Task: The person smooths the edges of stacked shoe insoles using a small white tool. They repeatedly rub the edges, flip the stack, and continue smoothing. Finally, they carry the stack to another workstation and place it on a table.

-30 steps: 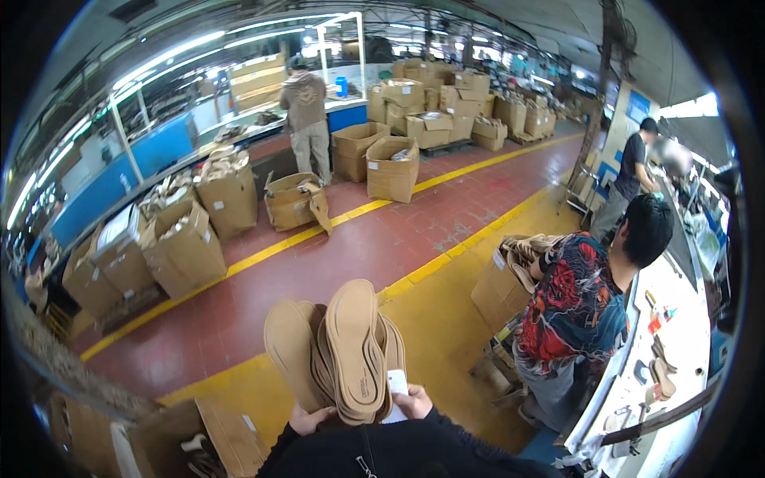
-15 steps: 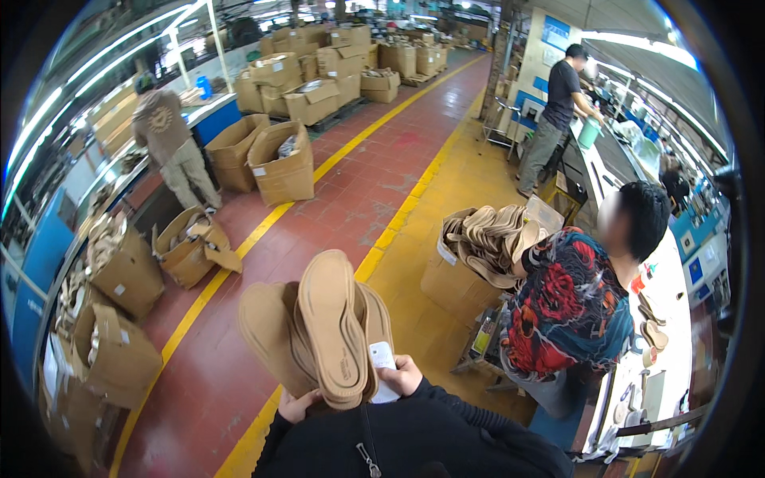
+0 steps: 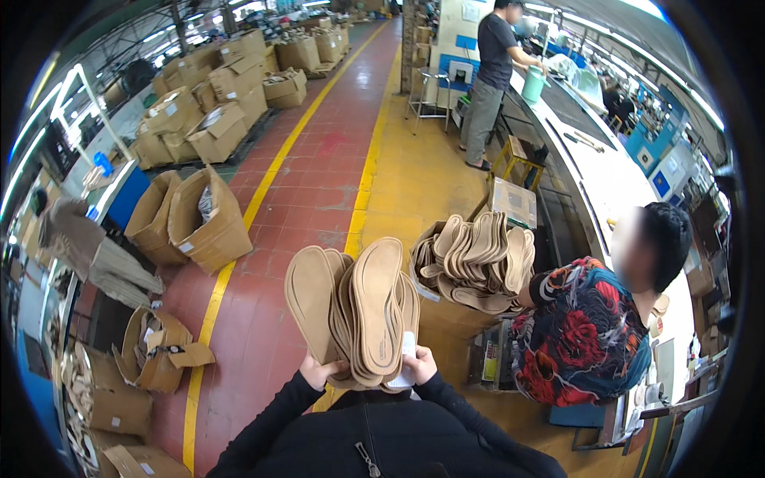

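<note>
A bundle of tan shoe insoles [image 3: 374, 319] stands upright in front of my chest, fanned out in several layers. My left hand [image 3: 321, 370] is closed around the bottom left of the bundle, near the heel ends. On the opposite side my right hand [image 3: 420, 365] grips the lower right edge, beside a white paper slip [image 3: 408, 346] against the insoles. Just beyond, a cardboard box [image 3: 450, 317] is heaped with more tan insoles [image 3: 486, 251].
A person in a floral shirt [image 3: 578, 331] sits close on my right at a white workbench [image 3: 610, 179]. Another person [image 3: 492, 72] stands farther along it. Open cardboard boxes [image 3: 209, 227] line the left of the red aisle [image 3: 299, 203]. A person [image 3: 92, 247] stands far left.
My view has turned right and moved nearer the box of insoles. The bundle stays in both hands, now more upright, with its insoles spread differently.
</note>
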`<state>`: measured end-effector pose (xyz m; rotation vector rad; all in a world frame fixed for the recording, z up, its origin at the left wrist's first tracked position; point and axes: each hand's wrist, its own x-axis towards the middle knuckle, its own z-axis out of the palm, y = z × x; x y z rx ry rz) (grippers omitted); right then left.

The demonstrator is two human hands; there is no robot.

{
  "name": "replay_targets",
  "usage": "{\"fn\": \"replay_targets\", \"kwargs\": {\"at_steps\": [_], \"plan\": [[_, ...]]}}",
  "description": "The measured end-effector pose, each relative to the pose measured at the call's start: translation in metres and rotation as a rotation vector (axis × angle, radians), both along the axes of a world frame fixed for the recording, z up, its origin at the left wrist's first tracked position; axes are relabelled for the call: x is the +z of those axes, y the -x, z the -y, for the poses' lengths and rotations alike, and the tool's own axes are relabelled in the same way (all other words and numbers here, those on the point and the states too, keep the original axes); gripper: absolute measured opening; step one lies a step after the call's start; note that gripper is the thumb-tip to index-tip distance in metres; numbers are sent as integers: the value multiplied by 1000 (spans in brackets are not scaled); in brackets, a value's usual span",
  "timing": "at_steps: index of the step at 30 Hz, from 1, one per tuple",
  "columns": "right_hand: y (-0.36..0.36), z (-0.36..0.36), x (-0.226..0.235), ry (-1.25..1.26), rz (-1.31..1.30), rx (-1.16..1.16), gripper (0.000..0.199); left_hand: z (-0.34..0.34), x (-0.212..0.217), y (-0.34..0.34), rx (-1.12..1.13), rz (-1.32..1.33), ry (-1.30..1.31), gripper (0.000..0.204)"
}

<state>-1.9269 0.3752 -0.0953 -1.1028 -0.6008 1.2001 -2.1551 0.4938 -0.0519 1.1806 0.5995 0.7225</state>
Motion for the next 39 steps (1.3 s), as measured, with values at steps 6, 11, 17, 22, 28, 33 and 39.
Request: {"fn": "replay_targets", "kwargs": {"at_steps": [6, 11, 17, 22, 28, 33, 39], "plan": [[-80, -110, -51, 14, 24, -70, 14, -133, -62, -86, -114, -40, 93, 61], [-134, -173, -79, 99, -134, -155, 15, -216, -80, -155, -189, -90, 263, 62], [-192, -224, -107, 141, 6, -263, 15, -291, -110, -232, -266, -185, 202, 62], [-253, -242, -147, 223, -167, -237, 17, -340, -140, -311, -426, -325, 210, 63], [-266, -233, -153, 707, 322, -644, 29, -331, -301, -435, -313, -800, -98, 97], [-250, -273, -179, 490, 704, -423, 53, -334, -317, -426, -453, -921, -55, 107], [-247, -313, -191, 900, 720, -210, 81, -382, -345, -405, -447, -881, 291, 103]]}}
